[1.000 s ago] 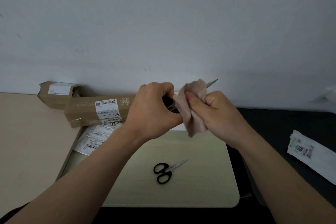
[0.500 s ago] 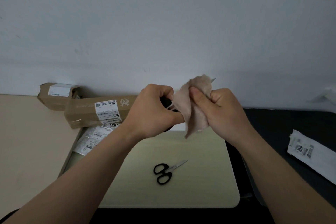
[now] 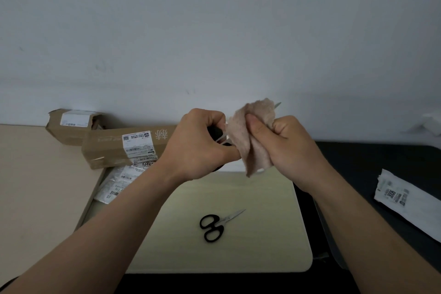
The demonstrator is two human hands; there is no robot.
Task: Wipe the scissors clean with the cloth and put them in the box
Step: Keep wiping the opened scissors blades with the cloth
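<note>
Head view: one moment, both forearms reaching in from the bottom edge.
Left hand (image 3: 198,143): fingers curled tight round the black handle of a pair of scissors (image 3: 216,132), held up above the table.
Right hand (image 3: 291,148): thumb and curled fingers pinch a cloth (image 3: 248,143) around the blades.
Cloth: pale pink, fuzzy, bunched, its lower end hanging free below the hand.
Held scissors: mostly hidden; the metal tip pokes out past the top of the cloth, pointing up and right.
Second scissors (image 3: 216,225): black handles, blades closed, lying flat on a pale mat (image 3: 262,246), tip pointing right and away.
Long cardboard box (image 3: 107,150): lies beyond the mat's left corner, with a white shipping label, a square code, barcodes and printed Chinese characters, too small to read.
Small cardboard box (image 3: 69,124): behind it by the wall, white label on top, text unreadable.
Loose labels (image 3: 119,181): a heap below the long box; one reads "2007" upside down.
White packet (image 3: 403,200): well to the right on the dark table (image 3: 381,162), printed "3006".
</note>
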